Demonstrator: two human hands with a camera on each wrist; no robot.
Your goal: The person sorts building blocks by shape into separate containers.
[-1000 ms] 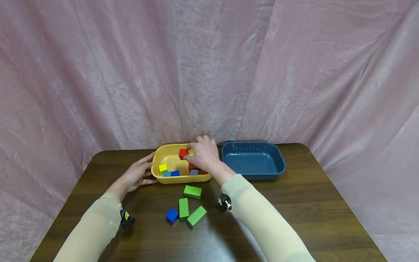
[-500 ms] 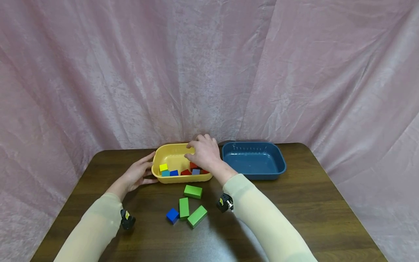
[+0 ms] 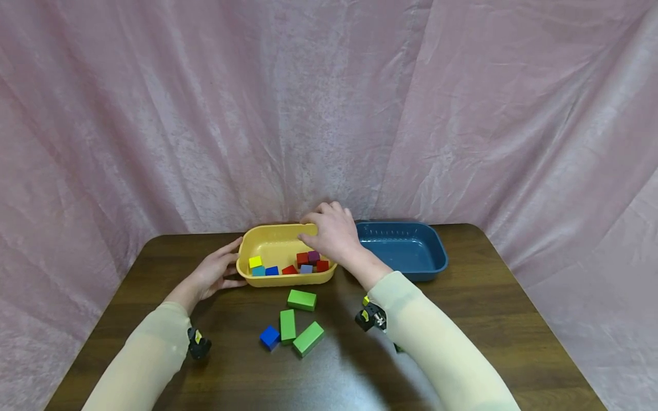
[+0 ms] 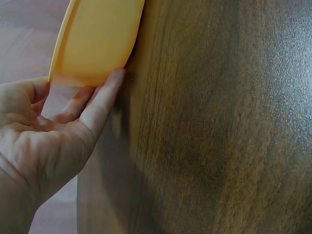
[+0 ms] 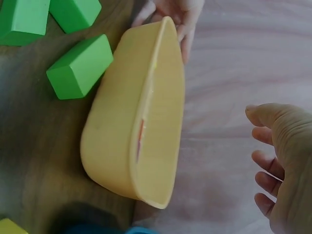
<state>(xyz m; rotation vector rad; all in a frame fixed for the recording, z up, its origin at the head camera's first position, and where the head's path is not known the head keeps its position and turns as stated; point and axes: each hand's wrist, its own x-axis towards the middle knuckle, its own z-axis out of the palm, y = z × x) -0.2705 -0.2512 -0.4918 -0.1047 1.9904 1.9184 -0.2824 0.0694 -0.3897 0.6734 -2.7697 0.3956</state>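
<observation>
While between both hands (image 3: 212, 274) (image 3: 334, 235), yellow tray (image 3: 288, 281) partly hidden.

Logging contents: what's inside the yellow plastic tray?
The tray shows a yellow cube, teal block, blue block, purple block, lavender block and three red blocks. Its near wall hides some bases; the right hand covers its far right corner.

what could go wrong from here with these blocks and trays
The left hand grips one end of the yellow tray; a tug might tilt it and slide the red cubes inside.

The right sleeve and its wrist camera partly hide a yellow block; lowering that arm could knock it.
</observation>
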